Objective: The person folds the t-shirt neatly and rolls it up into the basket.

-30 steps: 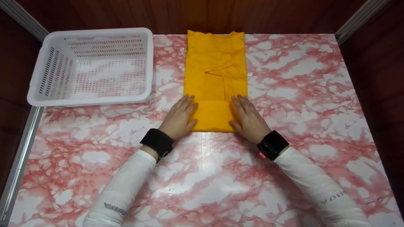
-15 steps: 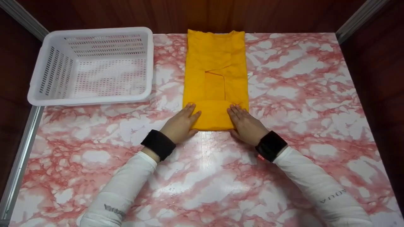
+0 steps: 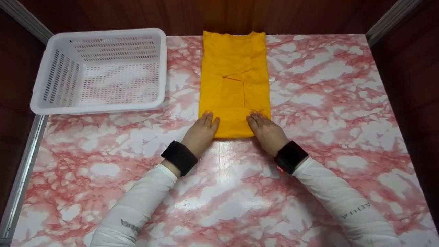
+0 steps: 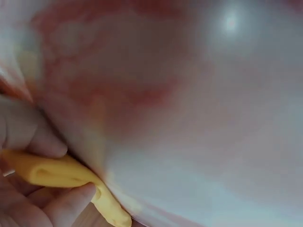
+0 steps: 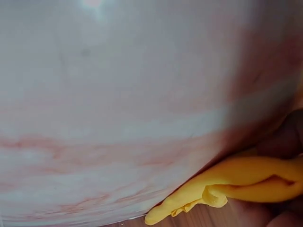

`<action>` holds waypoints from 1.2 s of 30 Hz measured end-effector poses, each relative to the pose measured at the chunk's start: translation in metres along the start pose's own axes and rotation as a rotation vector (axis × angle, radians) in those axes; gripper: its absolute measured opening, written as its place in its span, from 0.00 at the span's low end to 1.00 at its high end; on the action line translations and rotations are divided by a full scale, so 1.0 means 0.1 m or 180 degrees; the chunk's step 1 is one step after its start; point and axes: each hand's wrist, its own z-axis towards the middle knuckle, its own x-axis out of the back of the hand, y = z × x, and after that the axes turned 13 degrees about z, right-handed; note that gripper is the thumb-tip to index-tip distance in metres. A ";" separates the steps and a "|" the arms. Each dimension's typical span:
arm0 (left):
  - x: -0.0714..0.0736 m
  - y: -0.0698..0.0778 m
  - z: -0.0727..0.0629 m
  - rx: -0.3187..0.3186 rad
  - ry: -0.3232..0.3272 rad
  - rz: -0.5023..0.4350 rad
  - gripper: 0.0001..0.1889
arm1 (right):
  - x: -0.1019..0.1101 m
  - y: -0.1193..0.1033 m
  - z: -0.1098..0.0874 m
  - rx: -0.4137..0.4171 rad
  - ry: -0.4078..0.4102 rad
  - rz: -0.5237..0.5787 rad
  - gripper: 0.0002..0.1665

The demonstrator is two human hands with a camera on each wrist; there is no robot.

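A yellow shirt [image 3: 235, 68] lies folded into a long rectangle, its near end turned up into a short flap. My left hand [image 3: 200, 132] grips the flap's left corner; in the left wrist view the folded cloth [image 4: 57, 171] sits between thumb and fingers. At the right corner, my right hand [image 3: 269, 134] holds the flap the same way, fingers on top and thumb out of sight in the head view. The right wrist view shows the shirt's layered edge [image 5: 232, 179] running into the shadowed right hand [image 5: 279, 142].
A white plastic basket [image 3: 36, 92] with slotted walls stands at the back left of the red-and-white marbled table [image 3: 219, 206]. Dark wooden panels [image 3: 301, 17] rise behind the table and at both sides.
Both hands have gone from lying beside the flap with thumbs showing to gripping its corners, thumbs now hidden. The flap's near edge has shifted slightly away from me.
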 end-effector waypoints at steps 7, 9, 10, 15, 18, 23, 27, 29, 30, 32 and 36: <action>0.01 0.00 -0.03 0.0041 0.0031 -0.0085 0.21 | 0.02 -0.01 -0.01 0.0051 0.0019 0.0061 0.20; 0.02 0.01 -0.04 0.0021 0.0025 -0.0085 0.20 | 0.03 -0.01 -0.03 0.0054 -0.0019 0.0132 0.20; 0.03 0.01 -0.05 0.0007 0.0035 -0.0080 0.20 | 0.03 -0.01 -0.05 0.0055 -0.0045 0.0165 0.21; 0.05 0.04 -0.10 -0.0086 0.0138 -0.0109 0.19 | 0.08 -0.03 -0.14 0.0042 -0.0143 0.0332 0.23; 0.08 0.05 -0.14 -0.0151 0.0089 -0.0142 0.19 | 0.11 -0.06 -0.18 0.0055 -0.0146 0.0442 0.23; 0.16 0.09 -0.22 -0.0228 -0.0085 -0.0230 0.19 | 0.17 -0.13 -0.25 0.0011 -0.0168 0.0683 0.21; 0.21 0.11 -0.28 -0.0259 -0.0153 -0.0304 0.19 | 0.17 -0.19 -0.33 -0.0090 -0.0168 0.0783 0.23; 0.22 0.12 -0.31 -0.0258 -0.0178 -0.0338 0.19 | 0.15 -0.22 -0.37 -0.0156 -0.0154 0.0775 0.23; 0.22 0.13 -0.32 -0.0259 -0.0184 -0.0349 0.19 | 0.14 -0.23 -0.40 -0.0188 -0.0149 0.0760 0.23; 0.22 0.15 -0.33 -0.0253 -0.0183 -0.0363 0.19 | 0.13 -0.25 -0.43 -0.0253 -0.0152 0.0740 0.23; 0.22 0.17 -0.36 -0.0253 -0.0143 -0.0353 0.18 | 0.13 -0.27 -0.47 -0.0340 -0.0187 0.0754 0.22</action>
